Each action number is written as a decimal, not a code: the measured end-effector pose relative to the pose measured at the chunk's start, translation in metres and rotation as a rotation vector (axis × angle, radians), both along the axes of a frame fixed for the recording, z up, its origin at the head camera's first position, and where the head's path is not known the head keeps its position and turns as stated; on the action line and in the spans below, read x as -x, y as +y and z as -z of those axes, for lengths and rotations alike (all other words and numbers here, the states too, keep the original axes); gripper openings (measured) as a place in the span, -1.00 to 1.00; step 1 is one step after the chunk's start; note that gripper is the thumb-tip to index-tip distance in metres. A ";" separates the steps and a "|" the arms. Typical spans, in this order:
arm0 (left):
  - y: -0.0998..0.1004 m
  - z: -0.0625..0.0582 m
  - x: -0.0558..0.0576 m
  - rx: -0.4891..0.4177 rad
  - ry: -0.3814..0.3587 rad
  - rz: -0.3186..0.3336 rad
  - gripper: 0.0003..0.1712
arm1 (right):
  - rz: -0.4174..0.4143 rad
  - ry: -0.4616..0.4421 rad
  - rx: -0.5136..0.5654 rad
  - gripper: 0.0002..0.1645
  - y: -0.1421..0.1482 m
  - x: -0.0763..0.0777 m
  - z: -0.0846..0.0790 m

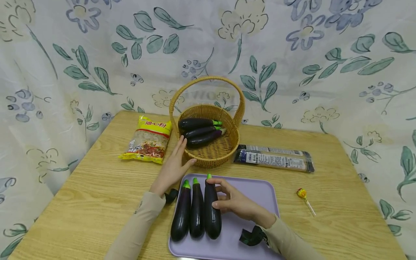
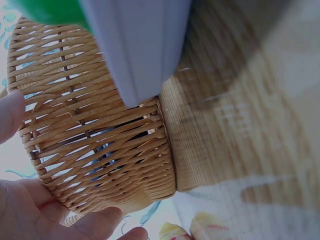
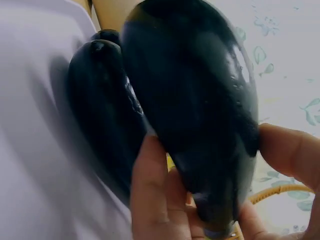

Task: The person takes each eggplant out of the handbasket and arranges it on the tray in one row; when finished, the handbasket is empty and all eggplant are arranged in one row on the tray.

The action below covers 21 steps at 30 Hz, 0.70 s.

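Note:
My right hand [image 1: 238, 202] holds a dark eggplant [image 1: 212, 216] with a green stem, thumb on one side and fingers on the other; in the right wrist view the eggplant [image 3: 190, 100] fills the middle. Left of it, two more eggplants [image 1: 196, 213] lie side by side on a purple tray [image 1: 256, 187]. My left hand [image 1: 173, 166] touches the left front wall of a handled wicker basket [image 1: 211, 160], fingers extended along it. Its weave [image 2: 100, 125] shows close between thumb and fingers in the left wrist view. Inside the basket lie three eggplants [image 1: 198, 124].
A yellow-topped pasta bag [image 1: 149, 141] lies left of the basket. To the right is a long flat package [image 1: 274, 158] with a dark end. A lollipop [image 1: 302, 194] lies on the wooden table [image 1: 97, 195], right of the tray. Patterned cloth [image 1: 208, 39] hangs behind the table.

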<state>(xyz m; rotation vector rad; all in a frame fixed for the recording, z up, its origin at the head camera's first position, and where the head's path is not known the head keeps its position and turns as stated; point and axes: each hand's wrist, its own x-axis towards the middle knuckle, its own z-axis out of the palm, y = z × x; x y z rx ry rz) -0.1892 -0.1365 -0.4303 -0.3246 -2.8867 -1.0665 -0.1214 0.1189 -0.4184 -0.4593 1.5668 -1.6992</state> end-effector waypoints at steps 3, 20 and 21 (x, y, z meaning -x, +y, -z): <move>0.000 -0.001 0.000 0.002 -0.003 0.000 -0.04 | -0.016 -0.003 -0.013 -0.17 0.001 0.000 0.002; 0.000 -0.001 0.000 0.002 0.000 0.004 -0.04 | -0.041 -0.004 -0.108 -0.21 0.001 0.003 0.007; 0.000 -0.001 0.000 0.002 0.001 0.004 -0.04 | -0.040 0.001 -0.112 -0.22 0.000 0.003 0.007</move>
